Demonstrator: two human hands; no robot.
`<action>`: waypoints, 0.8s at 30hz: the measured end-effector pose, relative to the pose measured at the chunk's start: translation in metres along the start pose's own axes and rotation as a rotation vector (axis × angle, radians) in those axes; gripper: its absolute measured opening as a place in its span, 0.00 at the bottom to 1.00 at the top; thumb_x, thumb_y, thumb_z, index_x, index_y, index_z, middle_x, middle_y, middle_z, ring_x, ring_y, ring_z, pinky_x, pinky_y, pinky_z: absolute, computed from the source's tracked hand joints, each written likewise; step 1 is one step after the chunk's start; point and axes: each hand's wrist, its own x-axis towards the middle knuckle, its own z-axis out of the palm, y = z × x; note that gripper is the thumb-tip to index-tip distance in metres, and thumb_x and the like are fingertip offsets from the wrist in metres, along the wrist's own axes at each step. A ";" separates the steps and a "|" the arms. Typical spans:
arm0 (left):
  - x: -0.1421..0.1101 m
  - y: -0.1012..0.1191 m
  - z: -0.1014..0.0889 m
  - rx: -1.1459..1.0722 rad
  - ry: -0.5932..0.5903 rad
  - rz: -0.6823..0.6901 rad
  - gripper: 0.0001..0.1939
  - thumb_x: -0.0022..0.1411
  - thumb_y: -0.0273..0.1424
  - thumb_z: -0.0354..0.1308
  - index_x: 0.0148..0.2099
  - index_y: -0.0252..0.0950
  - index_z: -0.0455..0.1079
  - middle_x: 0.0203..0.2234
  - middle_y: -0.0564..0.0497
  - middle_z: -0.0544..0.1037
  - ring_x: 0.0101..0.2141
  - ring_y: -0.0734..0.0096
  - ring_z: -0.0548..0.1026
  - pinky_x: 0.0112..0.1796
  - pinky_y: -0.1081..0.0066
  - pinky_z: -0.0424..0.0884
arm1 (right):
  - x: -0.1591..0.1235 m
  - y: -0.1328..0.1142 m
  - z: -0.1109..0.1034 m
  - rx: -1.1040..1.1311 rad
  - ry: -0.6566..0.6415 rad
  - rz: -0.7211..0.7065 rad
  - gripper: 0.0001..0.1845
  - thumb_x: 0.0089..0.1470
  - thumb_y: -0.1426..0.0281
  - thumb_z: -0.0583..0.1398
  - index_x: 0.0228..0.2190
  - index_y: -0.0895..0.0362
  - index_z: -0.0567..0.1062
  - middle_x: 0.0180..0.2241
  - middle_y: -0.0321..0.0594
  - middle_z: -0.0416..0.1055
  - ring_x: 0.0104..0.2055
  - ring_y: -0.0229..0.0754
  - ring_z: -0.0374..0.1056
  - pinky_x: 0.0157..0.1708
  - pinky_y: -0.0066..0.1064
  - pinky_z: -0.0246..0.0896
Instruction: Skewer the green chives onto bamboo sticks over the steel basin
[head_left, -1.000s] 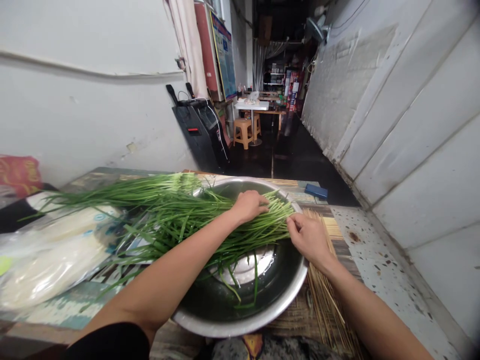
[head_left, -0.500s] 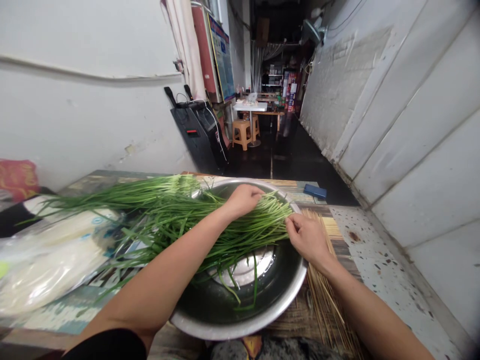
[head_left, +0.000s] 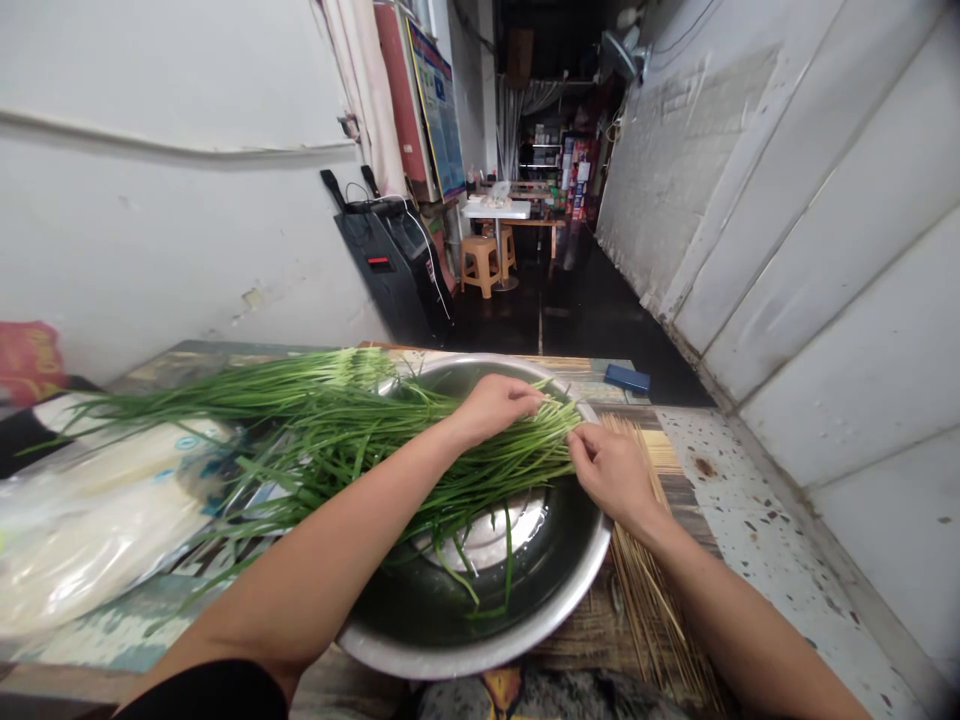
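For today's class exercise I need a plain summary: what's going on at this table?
A person sorts a bundle of green chives laid across a metal basin. The left hand rests on the stalks near their cut ends; the right hand pinches those ends. Bamboo skewers lie beside the basin.

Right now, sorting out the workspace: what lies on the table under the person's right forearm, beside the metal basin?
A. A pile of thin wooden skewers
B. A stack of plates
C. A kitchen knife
A: thin wooden skewers lie fanned out along the basin, beneath the right forearm.
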 end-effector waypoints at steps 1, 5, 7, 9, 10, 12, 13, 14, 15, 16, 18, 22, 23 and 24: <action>0.000 -0.001 0.001 -0.021 0.024 -0.012 0.11 0.51 0.32 0.59 0.35 0.32 0.78 0.30 0.49 0.80 0.32 0.70 0.75 0.38 0.72 0.68 | 0.000 0.000 0.000 0.001 0.001 -0.002 0.16 0.55 0.66 0.50 0.17 0.57 0.60 0.15 0.33 0.57 0.19 0.33 0.52 0.22 0.27 0.39; 0.000 -0.002 0.006 -0.100 0.093 -0.072 0.13 0.49 0.32 0.61 0.36 0.30 0.78 0.32 0.46 0.81 0.34 0.67 0.76 0.39 0.71 0.69 | -0.001 0.000 -0.001 -0.001 0.000 -0.013 0.17 0.55 0.66 0.50 0.17 0.57 0.59 0.15 0.33 0.57 0.19 0.33 0.52 0.22 0.27 0.39; -0.001 -0.002 0.007 -0.105 0.118 -0.073 0.13 0.48 0.32 0.61 0.37 0.30 0.78 0.32 0.45 0.81 0.34 0.67 0.77 0.39 0.71 0.69 | -0.001 0.000 -0.001 -0.004 -0.001 -0.010 0.17 0.55 0.66 0.50 0.17 0.57 0.59 0.15 0.33 0.57 0.19 0.33 0.52 0.22 0.27 0.39; -0.001 -0.001 0.007 -0.101 0.130 -0.061 0.13 0.48 0.32 0.61 0.37 0.30 0.78 0.33 0.46 0.81 0.35 0.66 0.77 0.40 0.70 0.70 | -0.001 0.000 0.000 -0.004 -0.003 -0.008 0.17 0.55 0.66 0.50 0.17 0.56 0.59 0.15 0.33 0.57 0.18 0.33 0.52 0.22 0.27 0.39; -0.001 -0.001 0.008 -0.098 0.133 -0.056 0.13 0.48 0.32 0.62 0.36 0.31 0.78 0.32 0.46 0.81 0.34 0.66 0.77 0.40 0.70 0.70 | -0.001 0.000 0.000 -0.004 -0.005 -0.007 0.16 0.55 0.66 0.50 0.17 0.56 0.59 0.15 0.32 0.57 0.18 0.33 0.52 0.22 0.27 0.39; -0.001 -0.002 0.008 -0.090 0.139 -0.052 0.13 0.48 0.32 0.62 0.36 0.31 0.78 0.32 0.46 0.81 0.34 0.66 0.77 0.39 0.70 0.70 | -0.002 0.000 0.000 -0.002 -0.009 -0.007 0.16 0.55 0.66 0.50 0.17 0.56 0.59 0.15 0.32 0.57 0.18 0.33 0.51 0.22 0.27 0.39; -0.001 -0.002 0.008 -0.088 0.141 -0.052 0.13 0.48 0.32 0.62 0.36 0.31 0.78 0.31 0.46 0.81 0.34 0.66 0.77 0.39 0.70 0.70 | -0.002 0.000 0.000 -0.002 -0.008 -0.006 0.17 0.55 0.66 0.50 0.17 0.56 0.59 0.15 0.32 0.57 0.18 0.33 0.51 0.22 0.27 0.39; -0.001 -0.003 0.007 -0.086 0.144 -0.052 0.13 0.48 0.32 0.62 0.36 0.31 0.78 0.31 0.46 0.81 0.34 0.65 0.77 0.39 0.70 0.70 | -0.002 0.000 0.000 -0.002 -0.007 -0.006 0.17 0.55 0.66 0.50 0.17 0.56 0.59 0.15 0.32 0.56 0.18 0.33 0.51 0.22 0.27 0.39; -0.001 -0.003 0.007 -0.084 0.145 -0.051 0.13 0.48 0.32 0.62 0.36 0.31 0.78 0.31 0.46 0.81 0.34 0.65 0.77 0.39 0.70 0.70 | -0.001 0.000 0.000 -0.002 -0.006 -0.005 0.17 0.55 0.66 0.50 0.17 0.56 0.58 0.15 0.32 0.56 0.18 0.33 0.51 0.22 0.27 0.39; -0.001 -0.003 0.007 -0.083 0.145 -0.048 0.12 0.48 0.32 0.62 0.36 0.32 0.78 0.32 0.46 0.81 0.34 0.66 0.77 0.39 0.70 0.70 | -0.001 0.000 0.000 -0.001 -0.005 -0.005 0.17 0.55 0.66 0.49 0.17 0.56 0.58 0.15 0.32 0.56 0.18 0.33 0.51 0.22 0.27 0.39; -0.001 -0.003 0.007 -0.072 0.144 -0.042 0.12 0.48 0.31 0.62 0.36 0.32 0.78 0.32 0.47 0.81 0.34 0.66 0.77 0.39 0.70 0.70 | -0.001 0.000 0.000 0.002 -0.006 -0.006 0.17 0.55 0.66 0.49 0.17 0.56 0.58 0.14 0.32 0.56 0.19 0.33 0.51 0.22 0.27 0.39; 0.000 -0.003 0.006 -0.013 0.129 -0.019 0.11 0.49 0.31 0.61 0.35 0.33 0.78 0.31 0.48 0.81 0.34 0.67 0.77 0.40 0.71 0.70 | -0.001 0.000 0.000 0.012 -0.011 -0.013 0.17 0.55 0.66 0.49 0.16 0.56 0.58 0.14 0.32 0.55 0.18 0.33 0.51 0.22 0.27 0.40; 0.000 -0.004 0.006 0.002 0.125 -0.010 0.10 0.49 0.31 0.61 0.36 0.34 0.78 0.31 0.49 0.81 0.34 0.67 0.77 0.40 0.71 0.70 | -0.001 0.001 -0.001 0.013 -0.010 -0.012 0.17 0.55 0.66 0.49 0.16 0.56 0.58 0.14 0.32 0.55 0.18 0.33 0.51 0.22 0.27 0.40; 0.000 -0.004 0.006 0.015 0.123 -0.002 0.10 0.49 0.31 0.61 0.36 0.34 0.78 0.31 0.49 0.81 0.34 0.67 0.77 0.40 0.71 0.70 | -0.001 0.001 -0.001 0.011 -0.009 -0.012 0.17 0.55 0.66 0.49 0.16 0.56 0.59 0.14 0.32 0.55 0.18 0.33 0.51 0.22 0.27 0.40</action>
